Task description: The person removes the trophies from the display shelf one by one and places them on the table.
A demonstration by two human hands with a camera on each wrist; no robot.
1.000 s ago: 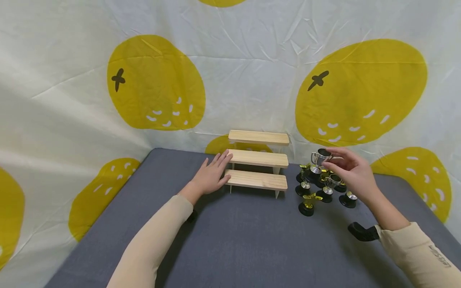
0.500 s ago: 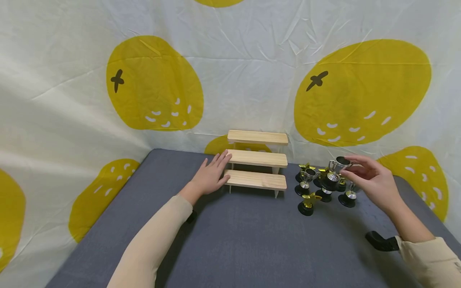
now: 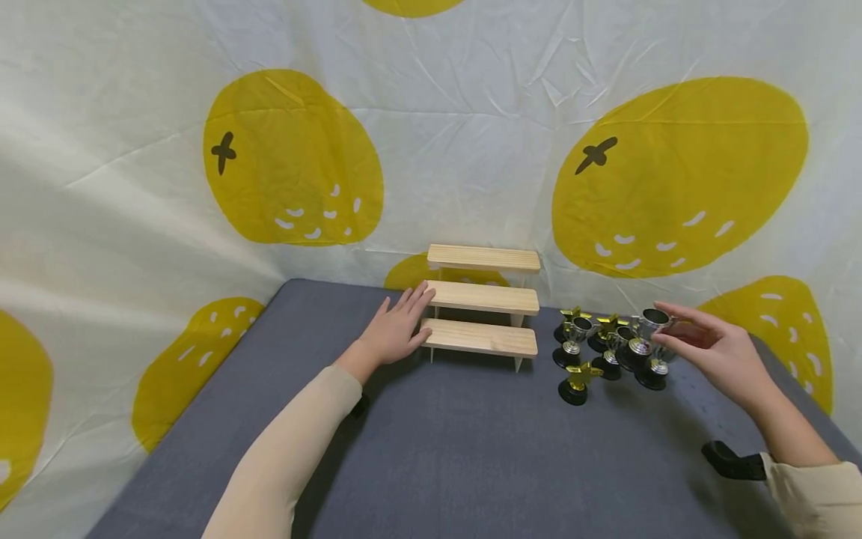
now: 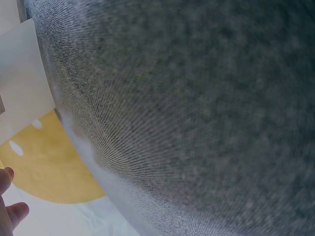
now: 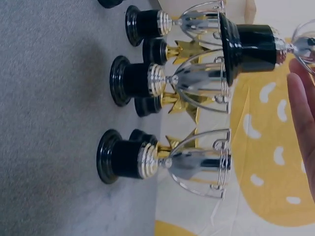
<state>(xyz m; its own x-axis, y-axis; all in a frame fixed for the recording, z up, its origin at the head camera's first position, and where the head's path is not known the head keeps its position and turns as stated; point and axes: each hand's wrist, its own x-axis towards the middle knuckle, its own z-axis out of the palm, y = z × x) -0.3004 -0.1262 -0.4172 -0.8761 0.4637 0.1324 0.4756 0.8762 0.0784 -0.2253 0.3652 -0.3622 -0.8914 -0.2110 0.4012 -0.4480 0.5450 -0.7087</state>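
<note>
My right hand pinches a small silver trophy cup near its rim, between thumb and fingers. This cup is upright, its black base raised above the standing trophies in the right wrist view. Below and around it stand other silver cups and several gold star trophies on black bases. My left hand lies with fingers spread at the left end of a three-step wooden display stand, fingertips over its middle and lower boards. Only a few left fingertips show in the left wrist view.
A dark grey cloth covers the table. White fabric printed with yellow fruit hangs close behind the stand and along the left. The trophies are grouped right of the stand. A black wrist mount sticks out from the right sleeve.
My right hand has carried the silver trophy cup rightward and somewhat lower, from the left of the trophy group to its right side. My left hand has stayed on the stand.
</note>
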